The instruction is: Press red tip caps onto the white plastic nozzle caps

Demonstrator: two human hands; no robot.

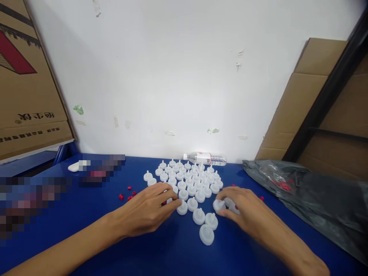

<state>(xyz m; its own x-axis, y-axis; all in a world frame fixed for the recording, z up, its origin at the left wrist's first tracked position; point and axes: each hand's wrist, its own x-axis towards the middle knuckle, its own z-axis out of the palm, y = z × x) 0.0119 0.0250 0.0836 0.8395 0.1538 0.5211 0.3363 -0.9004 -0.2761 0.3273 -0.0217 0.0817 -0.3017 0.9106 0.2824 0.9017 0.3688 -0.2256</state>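
Several small white plastic caps [188,182] stand in a close cluster on a blue table [161,249]. My left hand [149,209] lies palm down at the cluster's left edge, fingers together, their tips touching a white cap [182,208]. My right hand [244,211] rests at the cluster's right edge with its fingers curled around a white cap [219,205]. One cap [206,234] lies on its side nearest to me. Small red pieces [126,194] are scattered left of my left hand.
A clear water bottle [205,158] lies against the white wall behind the caps. A dark plastic bag [310,195] with red pieces inside covers the table's right side. Cardboard boxes [25,88] stand at the left, more cardboard and a black frame [324,103] at the right.
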